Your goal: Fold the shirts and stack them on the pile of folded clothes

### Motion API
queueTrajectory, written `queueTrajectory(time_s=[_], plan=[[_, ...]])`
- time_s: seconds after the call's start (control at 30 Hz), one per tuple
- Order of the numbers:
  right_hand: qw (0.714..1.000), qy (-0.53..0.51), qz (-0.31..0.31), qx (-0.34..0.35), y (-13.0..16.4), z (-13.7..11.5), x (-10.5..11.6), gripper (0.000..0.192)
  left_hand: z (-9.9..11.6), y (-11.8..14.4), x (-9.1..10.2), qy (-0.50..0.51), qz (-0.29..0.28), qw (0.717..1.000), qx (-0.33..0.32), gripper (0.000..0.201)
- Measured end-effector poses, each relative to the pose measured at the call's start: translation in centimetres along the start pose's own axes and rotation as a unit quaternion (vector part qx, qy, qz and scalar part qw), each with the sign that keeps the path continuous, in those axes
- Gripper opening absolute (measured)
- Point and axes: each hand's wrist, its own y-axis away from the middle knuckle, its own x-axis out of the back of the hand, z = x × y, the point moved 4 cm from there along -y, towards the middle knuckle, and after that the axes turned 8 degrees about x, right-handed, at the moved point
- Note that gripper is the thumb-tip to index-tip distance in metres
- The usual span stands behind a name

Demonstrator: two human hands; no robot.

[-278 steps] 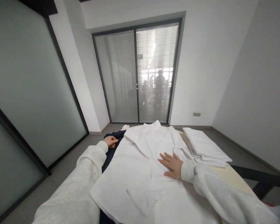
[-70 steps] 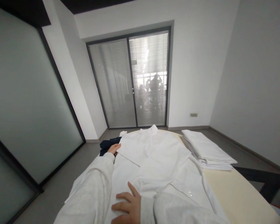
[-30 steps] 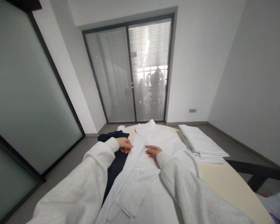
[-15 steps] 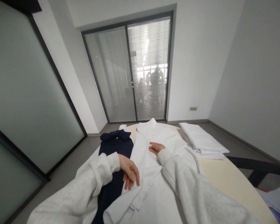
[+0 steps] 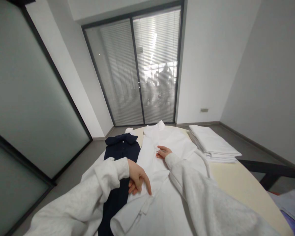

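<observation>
Head view: white shirt (image 5: 172, 154) lies lengthwise on the tabletop (image 5: 238, 186), collar at 12 o'clock, left side folded in over the body. Left hand (image 5: 137, 178) rests at the folded edge around 7 o'clock of the shirt, fingers (image 5: 146, 186) extended and a little curled, pressing on cloth with nothing clamped. Right hand (image 5: 163, 152) lies flat near the chest, toward 12 o'clock, fingers together, palm down; it pins the fabric and grips nothing.

A navy shirt (image 5: 120, 164) lies just beside at 9 o'clock, touching or partly under the white one; cannot tell which. A stack of folded white cloth (image 5: 212, 147) sits at 2 o'clock, apart from the hands.

Risks, judged from this layout:
- Folded edge near the left hand looks bunched at the cuff end. Pressing it flat as is would likely set a crease.
- Left hand overlaps the navy shirt's border. A sideways drag could pull the navy shirt along and skew both.
- Near hem runs out of frame at 6 o'clock. If it hangs over the tabletop's edge, its weight could slide the shirt off.
- Only light palm pressure holds the fold, so lifting either hand may let it spring open.
</observation>
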Motion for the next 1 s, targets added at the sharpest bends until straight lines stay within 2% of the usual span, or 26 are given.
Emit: queueTrajectory(time_s=[0.13, 0.3, 0.4, 0.53, 0.63, 0.73, 0.83, 0.93, 1.0], plan=[[1.000, 0.008, 0.014, -0.024, 0.1, -0.1, 0.1, 0.041, 0.4, -2.5, 0.5, -0.020, 0.063, 0.997, 0.031, 0.029], [0.999, 0.016, 0.024, -0.036, 0.5, -0.4, -0.1, 0.042, 0.6, -3.4, 0.6, -0.002, 0.093, 0.994, 0.058, 0.020], [0.999, 0.013, 0.023, -0.039, 0.6, -0.8, -0.3, 0.045, 1.4, -2.9, 0.7, 0.040, 0.125, 0.991, 0.014, 0.027], [0.999, -0.032, 0.023, -0.028, 0.8, -1.3, -0.5, 0.048, 2.9, -3.0, 0.9, 0.119, 0.168, 0.974, -0.096, 0.039], [0.998, -0.054, 0.036, -0.020, 0.9, -1.6, -0.3, 0.050, 2.8, -4.3, 0.8, 0.137, 0.198, 0.966, -0.097, 0.043], [0.998, -0.052, 0.030, -0.027, 1.1, -1.8, -0.3, 0.051, 2.7, -4.9, 0.7, 0.127, 0.193, 0.967, -0.111, 0.046], [0.998, -0.048, 0.029, -0.038, 1.1, -1.8, -0.3, 0.051, 3.0, -3.6, 0.9, 0.110, 0.192, 0.967, -0.128, 0.049], [0.996, -0.046, 0.054, -0.043, 1.0, -1.6, -0.2, 0.051, 3.2, -0.6, 0.9, 0.092, 0.203, 0.968, -0.114, 0.040], [0.996, -0.044, 0.063, -0.047, 0.9, -1.5, -0.2, 0.049, 3.1, 1.6, 0.5, 0.101, 0.188, 0.970, -0.112, 0.032]])
